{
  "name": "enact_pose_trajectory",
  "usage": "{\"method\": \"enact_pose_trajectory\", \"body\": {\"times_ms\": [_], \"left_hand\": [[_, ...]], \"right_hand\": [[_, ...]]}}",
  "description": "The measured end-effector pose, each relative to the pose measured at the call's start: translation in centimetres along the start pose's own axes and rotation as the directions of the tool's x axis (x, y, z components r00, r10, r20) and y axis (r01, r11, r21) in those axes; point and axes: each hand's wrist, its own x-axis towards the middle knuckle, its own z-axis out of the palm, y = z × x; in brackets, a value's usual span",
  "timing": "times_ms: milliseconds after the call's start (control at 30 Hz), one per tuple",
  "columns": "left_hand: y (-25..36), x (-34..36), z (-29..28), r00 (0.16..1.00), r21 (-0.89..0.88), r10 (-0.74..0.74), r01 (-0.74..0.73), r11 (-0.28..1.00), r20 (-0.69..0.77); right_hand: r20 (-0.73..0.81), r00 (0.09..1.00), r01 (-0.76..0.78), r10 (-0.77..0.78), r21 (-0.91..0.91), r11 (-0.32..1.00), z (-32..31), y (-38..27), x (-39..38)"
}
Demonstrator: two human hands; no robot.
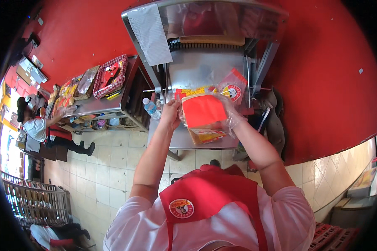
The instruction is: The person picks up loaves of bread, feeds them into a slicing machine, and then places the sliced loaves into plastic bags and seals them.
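Between my hands is a bagged loaf of sliced bread (204,111), in clear plastic with a large red panel and yellow print. My left hand (171,113) pinches the bag at its left side. A clear plastic glove covers my right hand (229,108), which wraps round the loaf's right side. Under and beyond the loaf, flat printed bread bags (234,88) in red, yellow and clear plastic lie on the steel slicer table (188,69). A clear water bottle with a blue label (151,108) stands by the table's left edge, near my left hand.
Ahead is a bread slicer's row of blades (211,45), with a loaf (213,40) behind it. White paper (150,33) hangs on its frame. Leftward, a counter (125,83) carries a checkered basket (111,77) and breads; a co-worker (40,127) stands at its far end.
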Motion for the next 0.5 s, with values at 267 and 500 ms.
{"method": "enact_pose_trajectory", "body": {"times_ms": [267,500], "left_hand": [[-0.4,0.1,-0.1,0.993,-0.033,0.015,-0.019,0.999,-0.114],[-3.8,-1.1,-0.2,0.982,-0.275,-0.175,0.149,0.95,-0.071]], "right_hand": [[-0.178,0.976,-0.135,0.128,-0.03,0.99,2.3,-0.8,-3.0],[-0.018,0.994,0.109,-0.108,0.063,0.992,-3.5,4.5,2.4]]}}
